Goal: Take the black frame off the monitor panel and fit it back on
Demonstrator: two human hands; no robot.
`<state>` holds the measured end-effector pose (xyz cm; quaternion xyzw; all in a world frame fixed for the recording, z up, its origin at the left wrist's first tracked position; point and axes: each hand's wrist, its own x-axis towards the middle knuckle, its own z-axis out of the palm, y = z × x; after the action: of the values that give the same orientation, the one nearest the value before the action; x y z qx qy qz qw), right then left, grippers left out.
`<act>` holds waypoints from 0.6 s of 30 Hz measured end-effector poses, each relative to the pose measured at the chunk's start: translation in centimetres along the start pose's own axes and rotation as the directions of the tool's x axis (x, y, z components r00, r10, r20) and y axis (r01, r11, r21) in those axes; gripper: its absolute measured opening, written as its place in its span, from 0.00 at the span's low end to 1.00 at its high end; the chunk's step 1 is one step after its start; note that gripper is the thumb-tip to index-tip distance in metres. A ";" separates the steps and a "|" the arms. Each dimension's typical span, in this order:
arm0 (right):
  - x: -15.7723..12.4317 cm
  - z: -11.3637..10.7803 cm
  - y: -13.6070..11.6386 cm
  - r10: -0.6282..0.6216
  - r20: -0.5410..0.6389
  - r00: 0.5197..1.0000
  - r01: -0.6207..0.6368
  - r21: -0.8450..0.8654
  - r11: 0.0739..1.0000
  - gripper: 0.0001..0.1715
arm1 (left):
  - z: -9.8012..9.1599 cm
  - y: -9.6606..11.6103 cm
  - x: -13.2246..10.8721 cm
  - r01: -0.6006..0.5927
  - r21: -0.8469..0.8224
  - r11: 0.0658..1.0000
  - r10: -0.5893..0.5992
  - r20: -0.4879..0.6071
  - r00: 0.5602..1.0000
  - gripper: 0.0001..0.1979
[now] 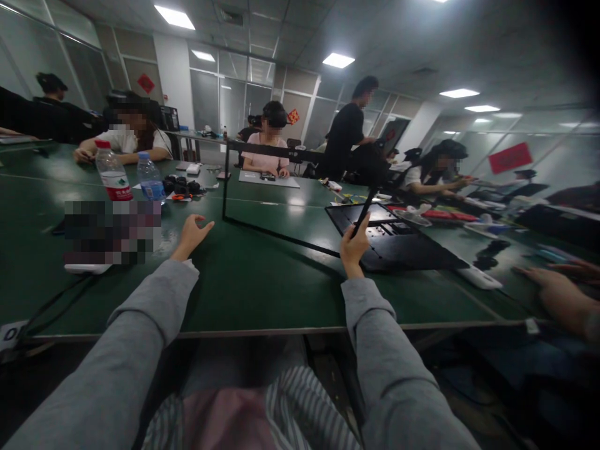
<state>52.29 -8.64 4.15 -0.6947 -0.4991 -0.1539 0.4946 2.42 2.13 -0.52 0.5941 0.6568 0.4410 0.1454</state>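
Observation:
A thin black rectangular frame stands upright on the green table, its lower edge lying on the tabletop. My right hand is closed around the frame's right side bar and holds it up. My left hand hovers over the table left of the frame, fingers loosely curled and apart, holding nothing. Just right of my right hand lies a black flat panel, face down on the table.
Two water bottles and small black parts sit at the far left. A white device with a cable lies near left. Another person's hand rests at the right edge. Several people sit across the tables.

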 end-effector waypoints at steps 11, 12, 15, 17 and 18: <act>0.5 4.6 4.6 0.138 0.237 0.962 -0.154 0.048 0.987 0.37 | 0.4 -0.5 0.3 -0.006 -0.040 0.999 0.009 0.060 0.998 0.17; 0.6 5.0 5.0 0.160 0.280 0.946 -0.189 0.080 0.979 0.37 | 0.2 -0.4 0.3 0.009 0.022 1.000 -0.010 0.049 0.999 0.16; 0.8 5.8 5.8 0.190 0.435 0.880 -0.291 0.178 0.940 0.38 | -0.4 -0.2 0.0 0.056 0.152 0.987 -0.067 0.062 0.996 0.14; 1.0 6.2 6.2 0.169 0.498 0.851 -0.313 0.222 0.923 0.36 | -0.6 -0.1 -0.2 0.061 0.191 0.980 -0.072 0.052 0.996 0.16; 1.1 6.3 6.3 0.156 0.507 0.847 -0.308 0.231 0.923 0.34 | -0.6 -0.1 -0.3 0.056 0.205 0.977 -0.065 0.039 0.997 0.18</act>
<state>56.37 -2.84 -1.39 -0.6822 -0.5346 0.1632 0.4713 2.01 1.62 -0.34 0.5955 0.7128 0.3533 0.1119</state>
